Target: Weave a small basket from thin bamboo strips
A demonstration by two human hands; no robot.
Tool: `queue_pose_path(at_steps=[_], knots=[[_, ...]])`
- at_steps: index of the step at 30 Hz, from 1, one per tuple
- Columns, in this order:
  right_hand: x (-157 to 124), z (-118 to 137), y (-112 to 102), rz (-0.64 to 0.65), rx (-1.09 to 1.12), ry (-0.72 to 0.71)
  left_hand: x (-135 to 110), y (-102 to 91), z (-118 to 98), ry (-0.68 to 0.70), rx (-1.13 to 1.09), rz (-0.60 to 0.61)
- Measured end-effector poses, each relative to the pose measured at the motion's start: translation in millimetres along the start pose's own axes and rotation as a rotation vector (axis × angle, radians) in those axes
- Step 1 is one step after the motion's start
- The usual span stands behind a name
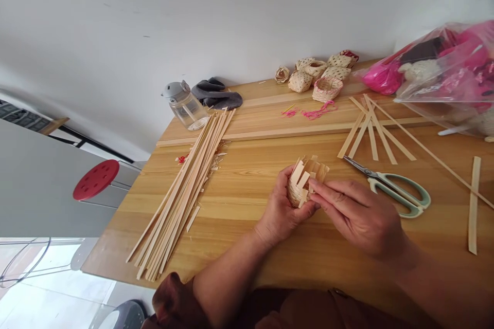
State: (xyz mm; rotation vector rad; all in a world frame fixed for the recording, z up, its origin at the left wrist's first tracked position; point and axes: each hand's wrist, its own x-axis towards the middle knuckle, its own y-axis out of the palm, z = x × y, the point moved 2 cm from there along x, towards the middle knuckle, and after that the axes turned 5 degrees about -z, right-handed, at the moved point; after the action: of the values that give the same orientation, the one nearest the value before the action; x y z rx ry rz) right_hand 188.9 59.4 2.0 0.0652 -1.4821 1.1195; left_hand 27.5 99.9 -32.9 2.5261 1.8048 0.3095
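My left hand (280, 211) cradles a small, half-woven basket of pale wood strips (304, 182), with loose strip ends sticking up from its rim. My right hand (358, 216) grips the basket's side with its fingertips and partly hides the weave. Just beyond my right hand lie green-handled scissors (389, 190) with their blades shut. A long bundle of thin wooden strips (177, 195) lies to the left of my hands, and several crossed strips (376, 131) lie above the scissors.
The wooden table (247, 247) meets a white wall. Several finished woven baskets (316, 76) stand at its far edge, near pink thread scraps (318, 110), a glass jar (186, 105), a grey cloth (216, 93) and a bulging plastic bag (436, 72). A red stool (95, 180) stands off the left edge.
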Motion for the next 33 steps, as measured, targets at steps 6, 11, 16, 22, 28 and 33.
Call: queue_pose_path(at_steps=[6,11,16,22,28,33], knots=[[0,-1,2,0.022,0.094,0.111,1,-0.6,4,0.056,0.024,0.005],[2,0,1,0.042,0.199,0.258,2,-0.6,6,0.146,0.045,0.020],[5,2,-2,0.079,0.235,0.329,2,-1.2,10,0.194,0.050,0.040],[5,7,-2,0.100,0.242,0.353,3,-3.5,9,0.181,0.080,0.065],[2,7,-2,0.152,0.198,0.354,2,-1.7,9,0.142,0.101,0.107],[5,-5,-3,0.295,0.342,0.390,3,-6.8,15,0.133,0.245,0.059]])
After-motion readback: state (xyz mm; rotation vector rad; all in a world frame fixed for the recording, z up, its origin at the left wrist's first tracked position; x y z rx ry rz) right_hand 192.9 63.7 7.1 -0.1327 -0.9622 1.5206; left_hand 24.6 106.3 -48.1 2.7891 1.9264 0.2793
